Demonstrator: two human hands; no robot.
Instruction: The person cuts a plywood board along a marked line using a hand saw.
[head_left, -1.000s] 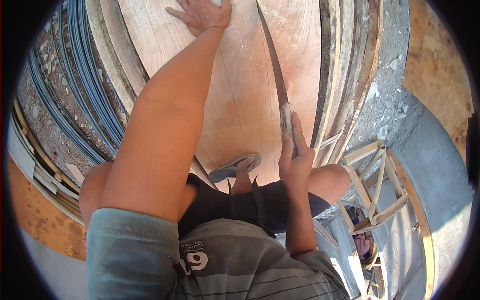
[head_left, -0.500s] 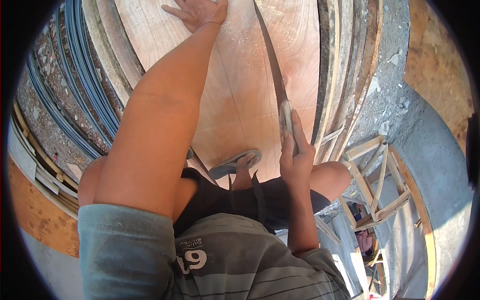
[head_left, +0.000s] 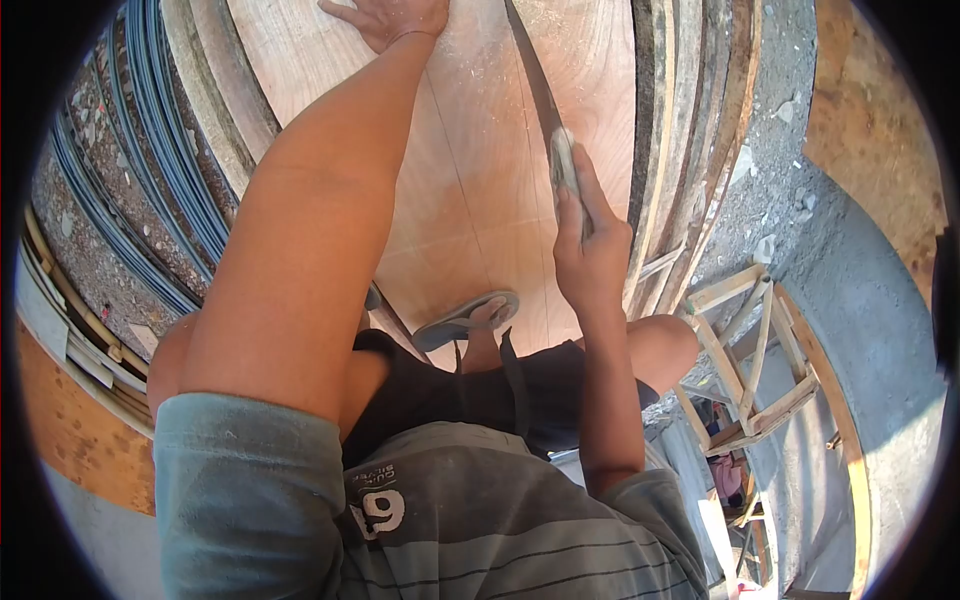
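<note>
My right hand (head_left: 592, 240) is wrapped round the pale handle of a handsaw (head_left: 537, 85). Its long dark blade points away from me over a reddish plywood sheet (head_left: 470, 170), and the far end runs out of the top of the view. Thin straight lines run lengthwise on the sheet, and sawdust lies near the blade. At the top edge my left hand (head_left: 395, 20) rests flat on the plywood, fingers spread and partly cut off by the frame. One sandalled foot (head_left: 470, 318) stands on the near part of the sheet.
Rough timber planks (head_left: 690, 130) lie along the right side, with more planks (head_left: 215, 85) on the left. Bundled dark rods (head_left: 165, 130) lie on gravel farther left. A wooden frame (head_left: 745, 370) stands at lower right, beside concrete (head_left: 880, 280).
My right hand has pushed the saw forward, away from me, along the plywood. My left hand stays pressed on the sheet, shifted only slightly in view.
</note>
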